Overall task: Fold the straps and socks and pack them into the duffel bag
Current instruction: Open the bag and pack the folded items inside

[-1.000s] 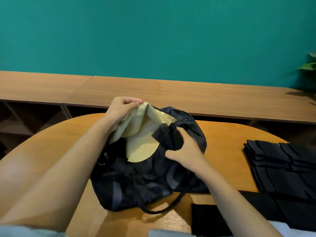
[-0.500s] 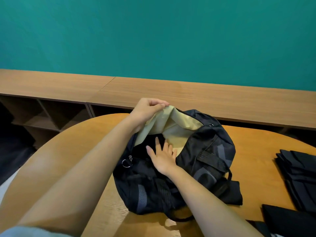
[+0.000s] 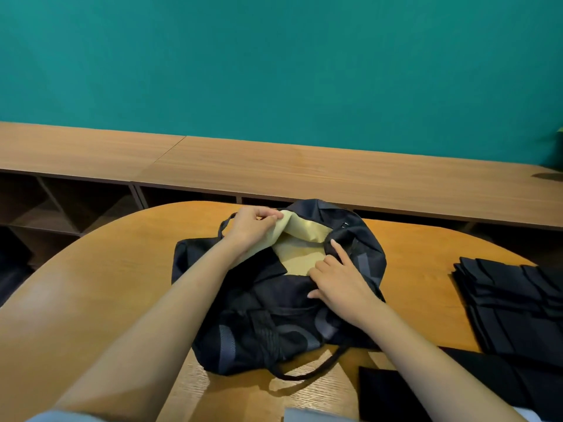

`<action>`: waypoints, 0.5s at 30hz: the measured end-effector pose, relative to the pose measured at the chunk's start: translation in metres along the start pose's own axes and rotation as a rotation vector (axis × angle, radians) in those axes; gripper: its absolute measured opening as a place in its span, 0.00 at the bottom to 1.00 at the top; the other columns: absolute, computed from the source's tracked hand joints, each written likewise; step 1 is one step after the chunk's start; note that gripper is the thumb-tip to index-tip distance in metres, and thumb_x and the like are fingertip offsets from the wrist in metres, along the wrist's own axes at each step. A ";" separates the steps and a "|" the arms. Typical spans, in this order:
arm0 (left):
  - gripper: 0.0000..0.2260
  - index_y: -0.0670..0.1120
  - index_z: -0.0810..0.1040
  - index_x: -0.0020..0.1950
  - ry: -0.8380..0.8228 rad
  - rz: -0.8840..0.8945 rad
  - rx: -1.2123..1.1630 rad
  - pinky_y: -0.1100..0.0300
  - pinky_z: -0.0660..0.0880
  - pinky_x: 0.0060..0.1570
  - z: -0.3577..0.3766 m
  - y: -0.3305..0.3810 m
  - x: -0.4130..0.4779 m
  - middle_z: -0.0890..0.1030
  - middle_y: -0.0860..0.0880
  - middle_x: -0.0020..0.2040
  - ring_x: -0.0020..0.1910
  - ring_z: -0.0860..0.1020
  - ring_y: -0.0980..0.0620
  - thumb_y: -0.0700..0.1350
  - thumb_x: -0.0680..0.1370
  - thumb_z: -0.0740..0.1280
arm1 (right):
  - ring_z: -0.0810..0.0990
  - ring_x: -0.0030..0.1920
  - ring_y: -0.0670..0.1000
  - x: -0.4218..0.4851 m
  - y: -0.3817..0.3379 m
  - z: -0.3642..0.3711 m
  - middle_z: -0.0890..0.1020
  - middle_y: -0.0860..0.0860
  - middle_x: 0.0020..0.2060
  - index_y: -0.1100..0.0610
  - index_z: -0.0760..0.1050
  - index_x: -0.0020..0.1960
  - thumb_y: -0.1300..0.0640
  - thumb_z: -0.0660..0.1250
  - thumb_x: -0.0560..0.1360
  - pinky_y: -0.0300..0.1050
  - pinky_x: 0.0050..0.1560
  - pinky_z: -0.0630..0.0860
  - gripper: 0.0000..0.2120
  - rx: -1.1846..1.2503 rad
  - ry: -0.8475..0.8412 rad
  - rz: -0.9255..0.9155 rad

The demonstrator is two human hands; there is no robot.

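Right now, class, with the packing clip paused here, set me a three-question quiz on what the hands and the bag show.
1. True or false: the left hand pinches the cream lining of the duffel bag.
2. Where is the stack of folded black pieces? A) inside the bag B) on the table, right of the bag C) on the shelf by the wall.
3. Fill the gap: the right hand holds the bag's ____ rim (near or far from the person).
Key: 1 true; 2 B; 3 near.
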State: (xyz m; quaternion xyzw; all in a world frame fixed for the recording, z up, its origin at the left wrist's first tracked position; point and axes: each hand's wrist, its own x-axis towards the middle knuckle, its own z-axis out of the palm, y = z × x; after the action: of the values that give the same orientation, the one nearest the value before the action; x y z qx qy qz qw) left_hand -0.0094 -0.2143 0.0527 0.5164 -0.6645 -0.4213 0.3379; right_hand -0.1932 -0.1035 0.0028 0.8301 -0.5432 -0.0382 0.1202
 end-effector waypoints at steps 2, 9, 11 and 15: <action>0.10 0.49 0.83 0.56 0.005 -0.020 0.085 0.64 0.70 0.45 0.006 -0.006 -0.005 0.79 0.55 0.52 0.49 0.76 0.57 0.43 0.81 0.62 | 0.76 0.45 0.51 -0.022 0.001 -0.005 0.74 0.46 0.37 0.53 0.74 0.43 0.52 0.73 0.71 0.59 0.76 0.48 0.09 0.025 0.173 -0.033; 0.14 0.47 0.78 0.66 -0.081 0.053 0.387 0.53 0.67 0.67 0.017 -0.052 -0.031 0.73 0.47 0.69 0.69 0.69 0.46 0.46 0.82 0.61 | 0.75 0.64 0.44 -0.097 -0.003 0.017 0.80 0.39 0.54 0.46 0.79 0.59 0.42 0.53 0.80 0.55 0.74 0.51 0.19 0.110 0.092 -0.050; 0.19 0.50 0.79 0.65 -0.072 0.243 0.572 0.49 0.61 0.70 0.012 -0.048 -0.047 0.67 0.50 0.73 0.72 0.62 0.48 0.57 0.81 0.59 | 0.75 0.62 0.42 -0.090 -0.001 0.010 0.81 0.38 0.52 0.45 0.79 0.57 0.46 0.57 0.79 0.52 0.75 0.48 0.14 0.137 0.119 -0.051; 0.35 0.55 0.82 0.58 -0.247 0.420 0.780 0.61 0.65 0.61 -0.028 -0.037 -0.092 0.74 0.59 0.61 0.60 0.70 0.60 0.76 0.72 0.47 | 0.75 0.65 0.46 -0.068 0.027 -0.010 0.82 0.42 0.55 0.48 0.80 0.54 0.64 0.73 0.67 0.49 0.76 0.45 0.18 0.117 0.099 -0.078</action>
State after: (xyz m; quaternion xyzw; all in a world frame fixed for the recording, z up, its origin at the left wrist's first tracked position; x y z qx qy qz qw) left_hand 0.0520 -0.1348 0.0294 0.4052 -0.8990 -0.1204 0.1147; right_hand -0.2433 -0.0505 0.0146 0.8572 -0.5050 0.0302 0.0967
